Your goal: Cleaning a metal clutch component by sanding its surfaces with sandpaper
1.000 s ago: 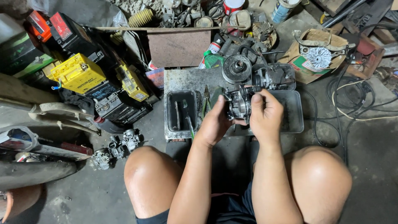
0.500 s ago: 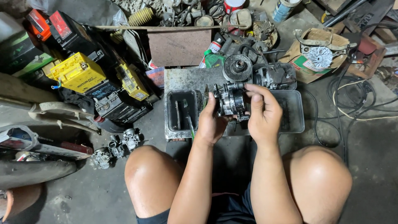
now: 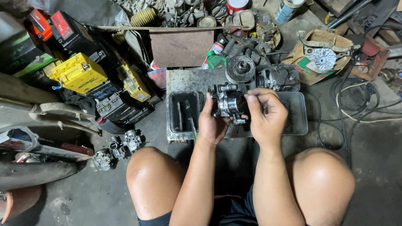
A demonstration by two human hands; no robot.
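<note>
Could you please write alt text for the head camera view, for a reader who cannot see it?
A seated person's left hand holds a small grey metal carburettor while the right hand works at its side, above a stained metal tray on a workshop floor. A black rectangular tub sits left of the hands, with yellow and black batteries farther left.

— What colours did you get around the part I had in hand?

— The carburettor (image 3: 228, 102) was dull grey metal with dark, greasy patches. Under it I saw a grey metal tray (image 3: 184, 79), stained black, and a black tub (image 3: 183, 111) holding a green-handled brush (image 3: 192, 125).

— And off to the side?

— I noted a bright yellow battery (image 3: 78, 73) and a black battery with a red top (image 3: 63, 26). The board (image 3: 181, 47) behind looked reddish brown, and the floor (image 3: 377, 167) was plain dark grey.
</note>
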